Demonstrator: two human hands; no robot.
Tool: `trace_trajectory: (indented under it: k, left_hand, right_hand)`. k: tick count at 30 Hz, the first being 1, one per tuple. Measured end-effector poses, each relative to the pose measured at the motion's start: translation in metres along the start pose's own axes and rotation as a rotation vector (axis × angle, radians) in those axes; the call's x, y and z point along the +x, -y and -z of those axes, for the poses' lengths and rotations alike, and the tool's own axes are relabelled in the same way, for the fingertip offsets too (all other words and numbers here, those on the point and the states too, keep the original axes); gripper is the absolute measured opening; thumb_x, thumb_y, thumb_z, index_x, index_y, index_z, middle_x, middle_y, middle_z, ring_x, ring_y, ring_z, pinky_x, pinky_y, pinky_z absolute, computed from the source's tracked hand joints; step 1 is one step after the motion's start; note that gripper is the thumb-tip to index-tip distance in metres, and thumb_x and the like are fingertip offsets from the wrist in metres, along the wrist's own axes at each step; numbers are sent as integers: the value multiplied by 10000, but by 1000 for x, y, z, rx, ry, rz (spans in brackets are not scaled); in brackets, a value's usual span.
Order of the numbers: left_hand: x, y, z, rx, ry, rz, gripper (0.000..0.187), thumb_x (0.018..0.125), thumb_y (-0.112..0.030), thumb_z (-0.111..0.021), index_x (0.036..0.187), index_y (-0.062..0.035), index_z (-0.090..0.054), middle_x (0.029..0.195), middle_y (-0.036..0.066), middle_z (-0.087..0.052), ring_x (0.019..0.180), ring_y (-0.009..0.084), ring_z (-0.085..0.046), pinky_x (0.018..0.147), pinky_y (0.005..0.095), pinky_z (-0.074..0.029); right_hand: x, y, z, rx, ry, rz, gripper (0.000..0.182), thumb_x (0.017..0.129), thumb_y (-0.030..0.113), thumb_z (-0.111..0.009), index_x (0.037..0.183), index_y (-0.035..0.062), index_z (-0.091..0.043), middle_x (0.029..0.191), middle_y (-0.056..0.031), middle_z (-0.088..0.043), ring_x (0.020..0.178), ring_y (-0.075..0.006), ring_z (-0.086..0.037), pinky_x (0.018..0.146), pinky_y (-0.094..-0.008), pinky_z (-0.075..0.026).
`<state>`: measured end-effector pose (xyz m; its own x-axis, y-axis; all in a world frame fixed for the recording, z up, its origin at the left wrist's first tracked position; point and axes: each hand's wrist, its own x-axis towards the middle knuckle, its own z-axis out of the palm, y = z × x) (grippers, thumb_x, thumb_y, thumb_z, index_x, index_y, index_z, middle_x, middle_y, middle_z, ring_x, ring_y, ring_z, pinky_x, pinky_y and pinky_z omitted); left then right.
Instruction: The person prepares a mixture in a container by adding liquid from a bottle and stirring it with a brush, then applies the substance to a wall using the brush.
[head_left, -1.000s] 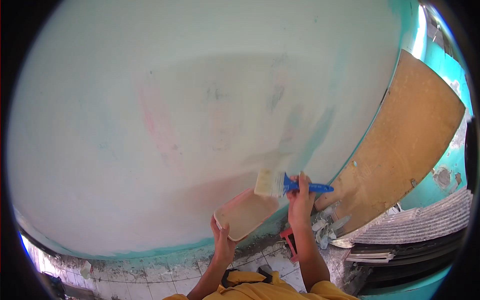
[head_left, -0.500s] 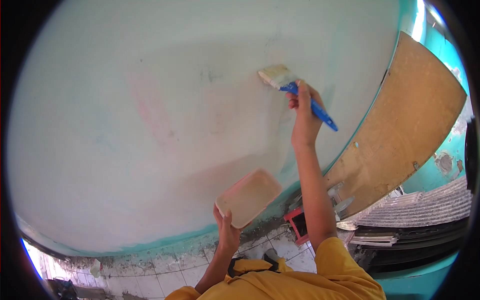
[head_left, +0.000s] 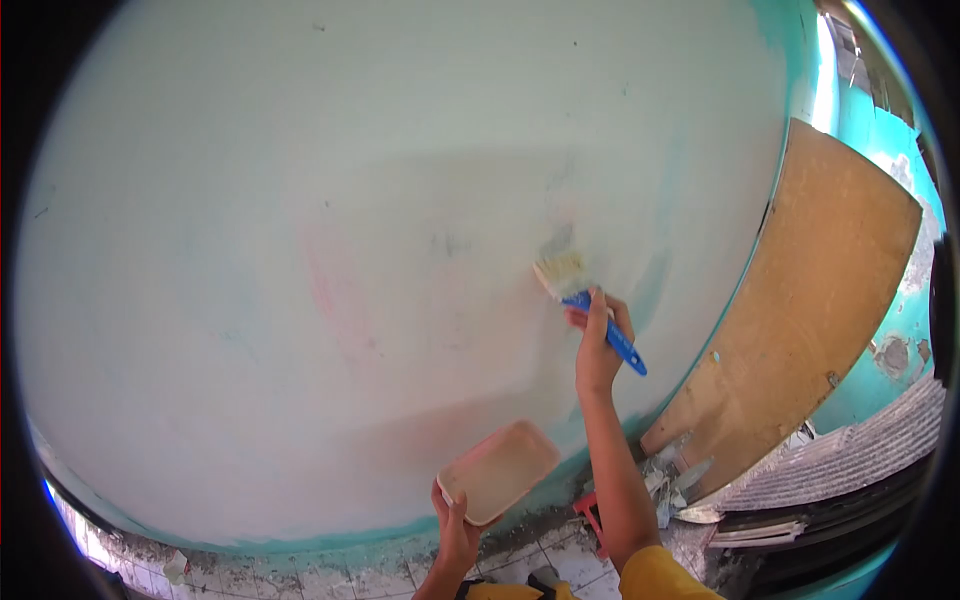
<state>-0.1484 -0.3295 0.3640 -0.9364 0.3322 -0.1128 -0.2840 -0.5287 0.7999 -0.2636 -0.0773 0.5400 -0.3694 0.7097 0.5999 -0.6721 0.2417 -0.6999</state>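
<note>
A wide paintbrush point(head_left: 618, 340) with a blue handle and pale, paint-coated bristles is gripped in my right hand point(head_left: 600, 345). Its bristle tips point up and left, right at the wall point(head_left: 240, 300), just under a grey smudge. The wall is mostly whitish, with faint pink, grey and turquoise patches. Lower down, my left hand point(head_left: 458, 535) holds a shallow, pale pink rectangular tray point(head_left: 500, 470) by its lower left corner, thumb over the rim. The tray is tilted, and a thin pale coat covers its inside.
A curved brown board point(head_left: 800, 310) leans at the right. Beyond it lie stacked corrugated sheets point(head_left: 840, 465). A red plastic stool point(head_left: 590, 515) stands low beside my right forearm. White floor tiles point(head_left: 380, 580) run along the foot of the wall, below its turquoise edge.
The view has tilted upward, so the wall marks sit lower. My right hand and brush appear lower in view, with the bristles still by the wall. The tray stays in my left hand.
</note>
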Motion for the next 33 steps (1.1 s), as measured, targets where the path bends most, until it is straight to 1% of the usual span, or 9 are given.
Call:
trace_trajectory:
  k: [2,4,11,18,20,23,26,31,33]
  left_hand:
    - [3,-4,-4,-21,30,12,789,992,-476,-574,1548,-252,-60,1549,108,-280,1347,355,-469,903,569,-544]
    - [-3,-8,-9,31,-19,17,721,959,-531,-559,1510,-292,-160,1503,80,-371,1284,336,-526,841,517,-568]
    - [-11,-6,-5,16,-43,12,737,940,-550,-572,1502,-291,-172,1506,87,-365,1294,342,-515,855,537,-553]
    - [-15,-16,-9,17,-60,19,729,933,-565,-573,1491,-283,-198,1501,88,-364,1287,333,-512,860,533,-547]
    - [-18,-11,-10,13,-61,31,726,933,-564,-571,1490,-281,-202,1495,88,-368,1286,331,-512,862,530,-546]
    - [-13,-11,-11,11,-60,17,732,932,-574,-572,1493,-282,-202,1493,87,-371,1291,331,-509,865,529,-543]
    - [-16,-10,-13,18,-53,12,740,931,-582,-570,1498,-284,-199,1494,84,-369,1295,331,-505,877,527,-537]
    - [-16,-11,-12,37,-53,20,736,932,-574,-554,1503,-281,-195,1489,82,-377,1285,324,-512,876,527,-535]
    - [-16,-13,-13,41,-50,31,732,933,-570,-551,1502,-278,-194,1490,81,-376,1278,319,-516,871,521,-537]
  right_hand:
    - [-3,-4,0,21,-12,-27,333,1028,285,-593,1073,-43,-630,869,-115,-691,740,-180,-695,721,-304,-572]
    - [-12,-6,1,66,-42,-71,331,1023,293,-598,1070,-35,-613,861,-117,-689,731,-183,-699,721,-308,-581]
    - [-12,13,-1,65,-70,-92,353,1012,316,-617,1072,-31,-609,890,-116,-689,759,-175,-693,750,-310,-582]
    - [25,37,-24,74,-55,29,349,1025,306,-602,1087,-38,-611,911,-126,-692,782,-178,-700,753,-310,-577]
    - [27,38,-29,120,-25,70,330,1029,287,-606,1037,-43,-592,852,-131,-702,731,-172,-695,721,-299,-559]
    - [1,2,-11,2,3,42,333,1033,286,-589,1078,-44,-605,910,-141,-701,762,-185,-706,737,-303,-578]
    - [-39,-36,18,-26,-10,-56,340,1033,287,-593,1074,-51,-612,851,-129,-701,725,-180,-701,699,-294,-574]
    - [-22,3,17,-89,19,-95,352,1031,292,-600,1056,-58,-636,824,-126,-704,711,-173,-704,687,-283,-569]
    - [16,41,-6,-73,87,-5,357,1029,299,-604,1060,-53,-650,836,-120,-709,726,-164,-706,692,-273,-564]
